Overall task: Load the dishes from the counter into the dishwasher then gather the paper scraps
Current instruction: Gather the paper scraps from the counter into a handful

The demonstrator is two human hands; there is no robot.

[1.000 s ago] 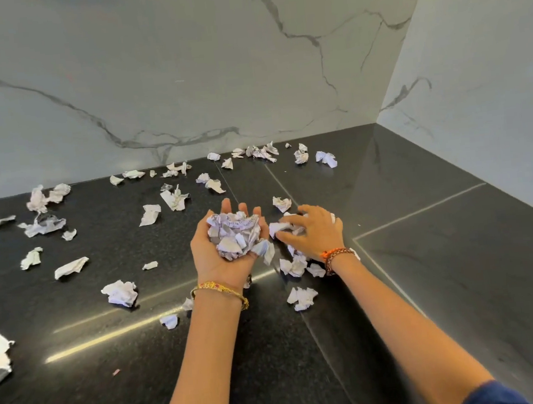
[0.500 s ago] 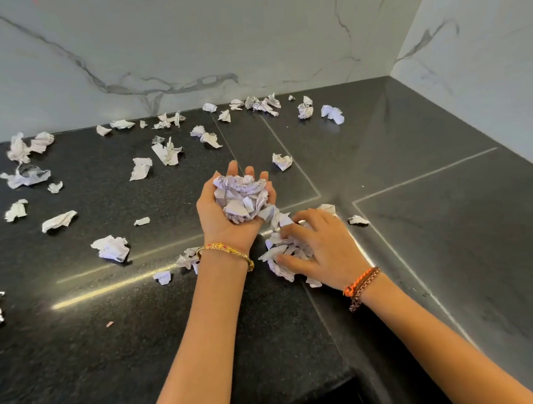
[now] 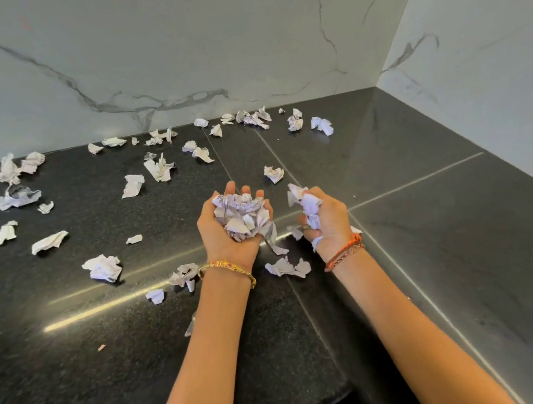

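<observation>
My left hand (image 3: 221, 236) is cupped palm up above the black counter (image 3: 110, 344) and holds a heap of crumpled white paper scraps (image 3: 242, 216). Just to its right, my right hand (image 3: 333, 225) grips a smaller bunch of scraps (image 3: 309, 206), lifted off the counter. Several loose scraps lie below the hands, such as one scrap (image 3: 287, 267) between the wrists and another scrap (image 3: 184, 275) beside the left wrist. Many more scraps are scattered to the left (image 3: 101, 267) and along the back wall (image 3: 253, 117).
The counter ends at a white marble back wall (image 3: 181, 48) and a side wall (image 3: 489, 69) on the right, forming a corner. The counter's front edge (image 3: 340, 395) shows at the bottom between my arms. No dishes are in view.
My right hand has closed round the scraps it was raking on the counter and lifted them up beside the left hand. The left hand still holds its heap.
</observation>
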